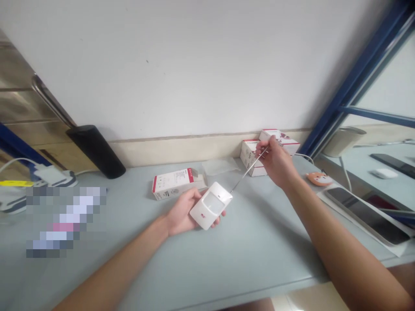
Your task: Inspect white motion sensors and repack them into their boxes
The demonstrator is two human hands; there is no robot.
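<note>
A white motion detector [212, 205] with a curved lens window and a small red mark lies face up in my left hand [184, 211], whose fingers wrap around its sides and underside. Above the table at the right, my right hand [275, 157] pinches the upper end of a thin metal rod [248, 169]. The rod slants down and its lower end meets the detector's top edge. Whether it is fixed to the detector or only touches it, I cannot tell. Just behind the detector lies an opened white and red box [173, 183].
More white and red boxes [251, 151] stand by the wall behind my right hand. A clear plastic bag [220, 166] lies beside them. To the right are an orange animal-shaped item [319, 179] and a dark phone [366, 214]. A black cylinder [97, 151] leans at the left near white chargers [53, 175].
</note>
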